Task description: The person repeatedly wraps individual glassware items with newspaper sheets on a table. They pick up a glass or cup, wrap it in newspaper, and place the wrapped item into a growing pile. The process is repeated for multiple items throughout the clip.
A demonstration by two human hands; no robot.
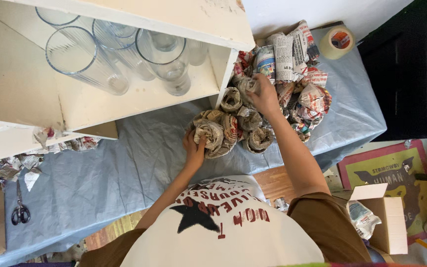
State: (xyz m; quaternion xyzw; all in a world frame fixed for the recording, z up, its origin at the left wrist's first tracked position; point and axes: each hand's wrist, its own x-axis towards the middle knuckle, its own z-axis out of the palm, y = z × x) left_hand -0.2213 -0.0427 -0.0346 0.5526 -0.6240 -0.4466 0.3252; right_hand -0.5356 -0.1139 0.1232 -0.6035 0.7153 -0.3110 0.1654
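My left hand (193,150) grips a newspaper-wrapped bundle (212,134) at the near edge of a pile of such bundles (292,74) on a table covered in light blue cloth (124,168). My right hand (264,95) reaches further into the pile and closes on another wrapped bundle (247,85) beside the shelf's side wall. Several wrapped bundles (253,131) lie between my two hands, some showing open round ends.
A white shelf unit (21,84) holding several clear ribbed glasses (87,59) stands at the left. A tape roll (337,42) lies at the far right of the table, scissors (21,212) at the near left. An open cardboard box (384,217) sits on the floor at the right.
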